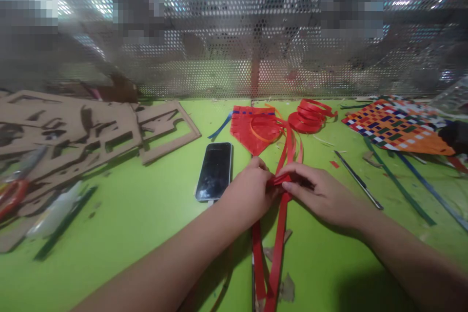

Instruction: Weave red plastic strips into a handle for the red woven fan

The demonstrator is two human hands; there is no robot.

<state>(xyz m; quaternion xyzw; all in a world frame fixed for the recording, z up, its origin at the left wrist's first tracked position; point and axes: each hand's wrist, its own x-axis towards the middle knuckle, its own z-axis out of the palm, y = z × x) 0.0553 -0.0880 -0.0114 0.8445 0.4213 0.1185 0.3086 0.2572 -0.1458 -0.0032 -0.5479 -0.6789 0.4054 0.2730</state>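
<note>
Red strips (279, 248) run lengthwise under and between my hands, with one end near the front edge of the view. My left hand (252, 190) is closed on a folded part of the red strips. From the other side, my right hand (321, 192) pinches the same fold between thumb and fingers. Just beyond my hands lies a red woven piece (244, 129) with a pointed lower end and a blue line near its top. A thin orange strip loops over it. A coil of red strip (309, 117) rests to its right.
A smartphone (215, 170) lies left of my hands. Cut-out cardboard (109, 131), red-handled scissors (14, 195) and a whitish tube (54, 212) are farther left. At right are a pen (358, 180), green and blue strips and a multicoloured woven piece (395, 124). A perforated screen (219, 53) stands behind.
</note>
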